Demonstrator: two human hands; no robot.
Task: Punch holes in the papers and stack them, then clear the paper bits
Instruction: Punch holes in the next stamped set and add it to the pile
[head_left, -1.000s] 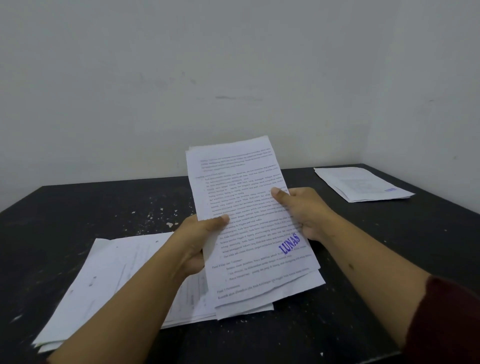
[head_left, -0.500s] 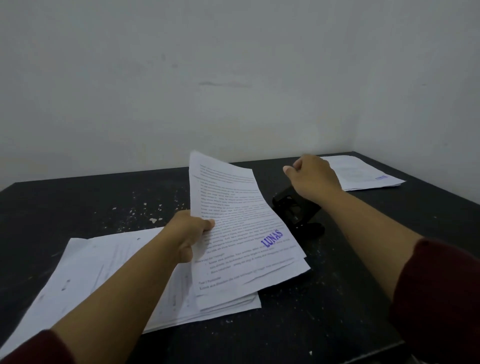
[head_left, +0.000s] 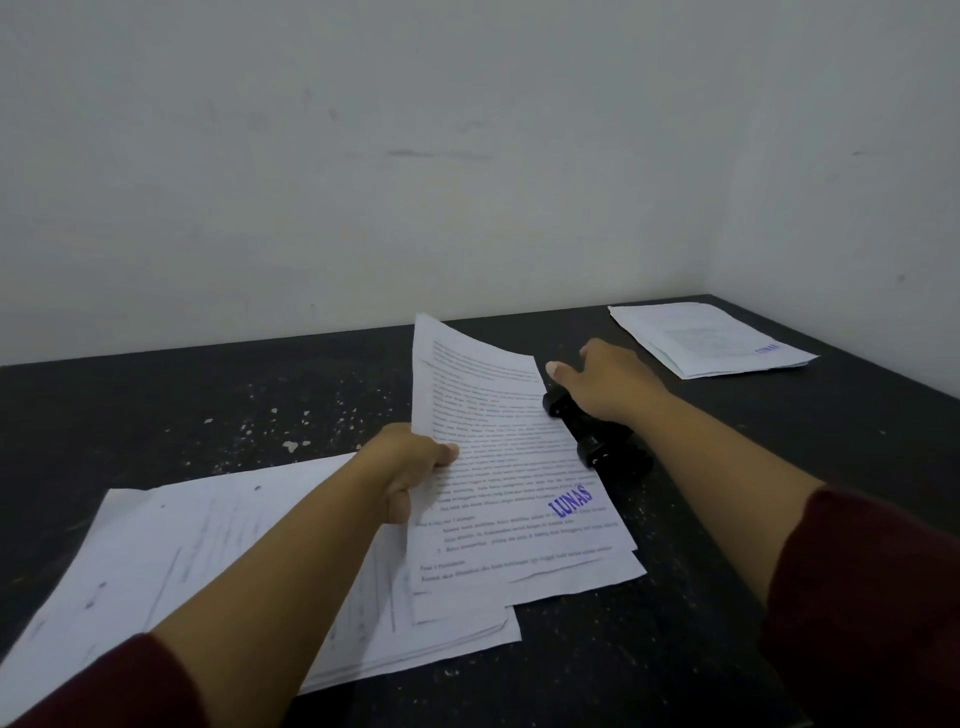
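Note:
My left hand grips a small sheaf of printed papers by its left edge; a blue "LUNAS" stamp shows on the top sheet, and the sheaf tilts up off the table. A black hole punch lies on the table just right of the sheaf. Over the punch's far end rests my right hand, fingers spread; whether it grips the punch is not clear. White paper bits are scattered over the table behind the papers.
A loose pile of papers lies at the front left of the black table. A second, neater stack sits at the far right corner near the walls.
My right hand let go of the sheaf and moved right onto the hole punch. The left hand now holds the sheaf alone, lower and tilted towards the punch.

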